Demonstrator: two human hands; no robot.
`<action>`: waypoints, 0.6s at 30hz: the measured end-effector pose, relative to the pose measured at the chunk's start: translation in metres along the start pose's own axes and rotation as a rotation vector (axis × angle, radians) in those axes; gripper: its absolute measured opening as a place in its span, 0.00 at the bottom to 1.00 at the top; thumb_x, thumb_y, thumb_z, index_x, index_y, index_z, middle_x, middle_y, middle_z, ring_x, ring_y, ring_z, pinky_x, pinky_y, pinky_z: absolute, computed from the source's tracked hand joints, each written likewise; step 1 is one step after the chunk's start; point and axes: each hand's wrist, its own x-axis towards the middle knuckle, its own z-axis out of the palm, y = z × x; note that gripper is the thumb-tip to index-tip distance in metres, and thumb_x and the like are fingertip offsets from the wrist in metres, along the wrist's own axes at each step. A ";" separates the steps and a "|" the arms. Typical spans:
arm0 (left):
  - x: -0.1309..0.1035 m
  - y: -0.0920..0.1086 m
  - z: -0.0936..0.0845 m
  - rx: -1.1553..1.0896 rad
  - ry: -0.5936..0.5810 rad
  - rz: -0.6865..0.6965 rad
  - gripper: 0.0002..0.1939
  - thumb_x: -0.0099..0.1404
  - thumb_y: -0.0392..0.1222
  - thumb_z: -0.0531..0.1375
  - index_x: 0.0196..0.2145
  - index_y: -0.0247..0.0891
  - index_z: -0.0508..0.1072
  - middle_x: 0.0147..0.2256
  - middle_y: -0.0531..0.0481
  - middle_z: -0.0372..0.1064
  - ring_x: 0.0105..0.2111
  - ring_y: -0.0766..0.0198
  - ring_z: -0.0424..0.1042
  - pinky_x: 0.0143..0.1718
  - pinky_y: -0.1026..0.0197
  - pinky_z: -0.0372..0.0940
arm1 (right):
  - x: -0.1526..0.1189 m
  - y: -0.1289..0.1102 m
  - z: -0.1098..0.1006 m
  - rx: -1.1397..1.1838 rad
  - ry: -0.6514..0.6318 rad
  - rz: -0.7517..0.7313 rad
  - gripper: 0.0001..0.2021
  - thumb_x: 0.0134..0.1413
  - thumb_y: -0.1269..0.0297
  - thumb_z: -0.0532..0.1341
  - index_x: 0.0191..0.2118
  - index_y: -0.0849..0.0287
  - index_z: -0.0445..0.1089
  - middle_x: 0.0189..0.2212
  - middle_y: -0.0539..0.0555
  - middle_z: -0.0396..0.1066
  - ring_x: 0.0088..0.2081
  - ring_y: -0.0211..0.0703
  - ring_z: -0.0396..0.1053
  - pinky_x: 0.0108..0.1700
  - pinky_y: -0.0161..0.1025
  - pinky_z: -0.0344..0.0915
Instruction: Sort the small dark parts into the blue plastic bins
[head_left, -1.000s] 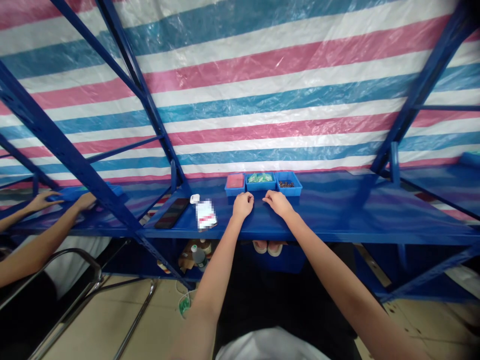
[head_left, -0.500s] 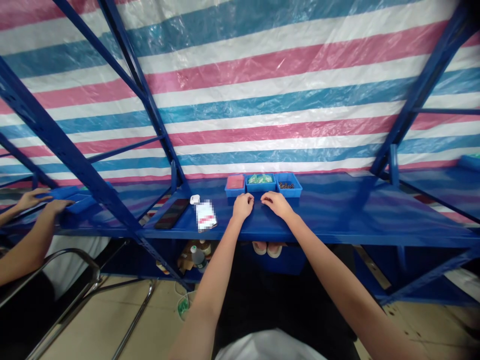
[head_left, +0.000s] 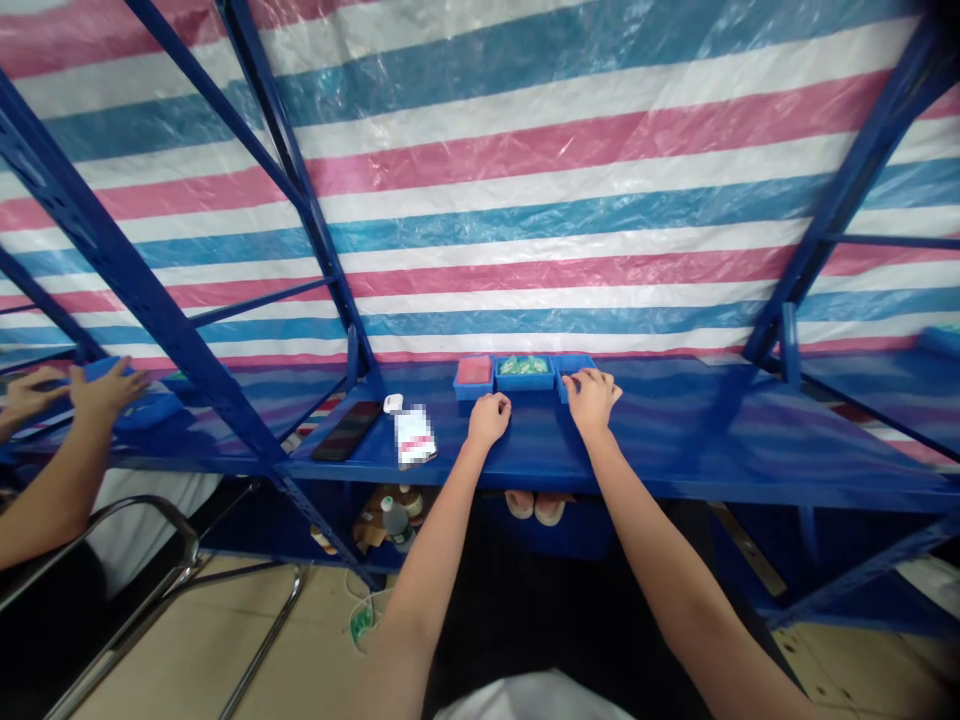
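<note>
My left hand [head_left: 489, 418] rests on the blue shelf top [head_left: 675, 430], just in front of the left and middle bins, its fingers curled together; whatever they hold is too small to make out. Over the right blue bin [head_left: 574, 364] is my right hand [head_left: 592, 396], fingers spread and bent down at its front edge, covering most of the bin's inside. The left bin holds a stack of flat pink pieces [head_left: 474, 370]. Green and white small packets [head_left: 523, 366] fill the middle bin.
Left of my hands lie a dark phone [head_left: 347, 431], a small white case [head_left: 393, 403] and a blurred-out white item [head_left: 415, 436]. Blue metal posts slant up at both sides. At far left, another person's hands [head_left: 105, 390] are over blue bins. Bottles [head_left: 397, 522] stand below the shelf.
My right hand has moved right and forward from the shelf top onto the right bin, and its fingers have spread. The view has shifted slightly. The other person's hands have lifted.
</note>
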 end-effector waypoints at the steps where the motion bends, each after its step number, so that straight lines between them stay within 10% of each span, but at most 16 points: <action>1: 0.000 0.000 0.000 0.003 0.003 -0.003 0.08 0.66 0.37 0.57 0.37 0.40 0.76 0.35 0.47 0.73 0.39 0.59 0.71 0.45 0.59 0.66 | -0.002 0.001 0.002 -0.034 -0.033 0.019 0.18 0.65 0.55 0.53 0.37 0.59 0.76 0.48 0.64 0.70 0.52 0.58 0.57 0.52 0.57 0.52; 10: -0.006 0.010 -0.012 0.137 0.375 -0.216 0.09 0.67 0.38 0.55 0.43 0.43 0.74 0.47 0.43 0.64 0.52 0.52 0.62 0.55 0.54 0.63 | -0.016 -0.003 0.007 -0.151 -0.060 0.046 0.16 0.59 0.52 0.60 0.40 0.60 0.75 0.61 0.69 0.53 0.62 0.63 0.46 0.53 0.58 0.53; 18: 0.001 0.012 -0.008 0.261 0.365 -0.328 0.26 0.65 0.51 0.58 0.60 0.48 0.64 0.67 0.39 0.43 0.66 0.36 0.44 0.57 0.38 0.58 | -0.015 -0.006 0.002 -0.146 0.005 0.206 0.16 0.52 0.59 0.63 0.46 0.59 0.67 0.65 0.68 0.44 0.65 0.65 0.41 0.56 0.61 0.51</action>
